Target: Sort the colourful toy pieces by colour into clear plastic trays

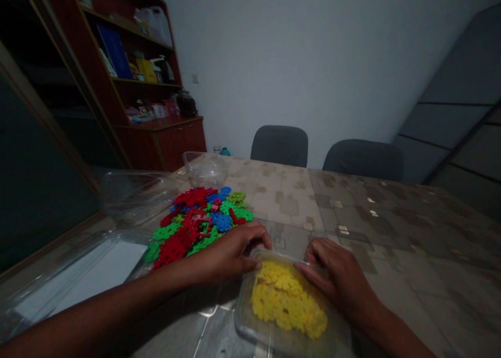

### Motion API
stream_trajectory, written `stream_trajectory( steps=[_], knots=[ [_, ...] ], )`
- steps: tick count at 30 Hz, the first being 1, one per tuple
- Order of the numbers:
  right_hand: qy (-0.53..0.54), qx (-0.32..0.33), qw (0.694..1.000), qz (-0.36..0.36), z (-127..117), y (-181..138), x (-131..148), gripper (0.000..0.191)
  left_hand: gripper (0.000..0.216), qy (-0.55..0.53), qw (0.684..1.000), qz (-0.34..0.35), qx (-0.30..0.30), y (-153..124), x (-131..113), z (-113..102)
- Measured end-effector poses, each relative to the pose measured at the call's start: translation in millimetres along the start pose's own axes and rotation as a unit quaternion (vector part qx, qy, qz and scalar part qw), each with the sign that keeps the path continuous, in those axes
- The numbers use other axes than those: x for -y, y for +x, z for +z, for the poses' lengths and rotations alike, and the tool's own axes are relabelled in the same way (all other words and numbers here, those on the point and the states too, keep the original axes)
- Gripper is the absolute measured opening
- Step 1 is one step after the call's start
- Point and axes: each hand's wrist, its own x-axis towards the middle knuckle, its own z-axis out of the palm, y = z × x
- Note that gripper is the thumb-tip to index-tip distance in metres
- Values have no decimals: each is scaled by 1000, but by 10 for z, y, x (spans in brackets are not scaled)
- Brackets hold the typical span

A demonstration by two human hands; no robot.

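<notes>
A clear plastic container (250, 331) stands on the table close in front of me. Several yellow snowflake-shaped building pieces (287, 300) are heaped inside it. My left hand (240, 248) grips the far left corner of its rim, thumb on the near side and fingers curled over. On the far right part of the rim, my right hand (332, 269) is closed, with its thumb lying along the edge. Whether a lid covers the container, I cannot tell. Just beyond my left forearm lies a loose pile of red, green and blue snowflake pieces (191, 227).
Several clear containers stand to the left: a round bowl (207, 172), a tall tub (133, 196) and a flat box (86, 274) with white sheet-like contents. Two grey chairs (279, 144) line the far side of the patterned table (282, 196). A wooden cabinet (176, 141) stands behind.
</notes>
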Motion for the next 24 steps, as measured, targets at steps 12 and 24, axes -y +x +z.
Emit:
stream_trajectory(
  steps=[12,24],
  knots=[
    [223,166,942,190,141,163,-230,35,31,93,993,7,77,266,-13,132],
    [357,229,863,273,-280,-208,-391,22,38,92,993,23,67,310,-49,200]
  ],
)
